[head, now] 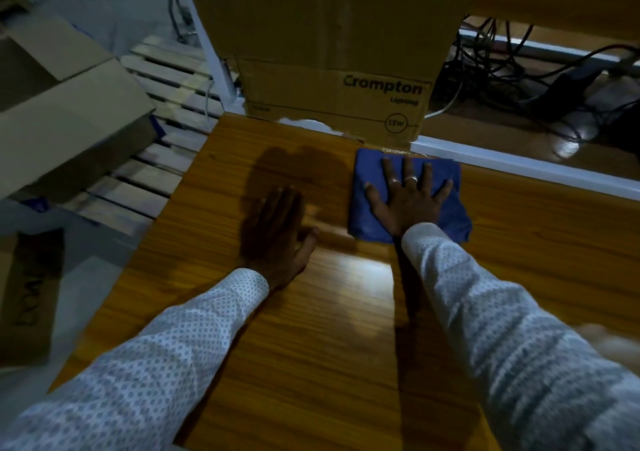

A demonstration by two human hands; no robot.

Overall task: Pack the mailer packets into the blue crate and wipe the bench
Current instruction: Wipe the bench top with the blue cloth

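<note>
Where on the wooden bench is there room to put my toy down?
The bench is bare near its front edge, between the two sleeves, and right of the blue cloth. The far middle is crowded: the right hand presses the cloth beside the cardboard box, and the left hand lies flat nearby.

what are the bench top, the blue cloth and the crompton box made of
Bench top: likely wood-grain laminate, glossy, since it reflects light. Blue cloth: soft folded fabric, matte, possibly microfibre. Crompton box: brown corrugated cardboard, with a torn lower edge.
</note>
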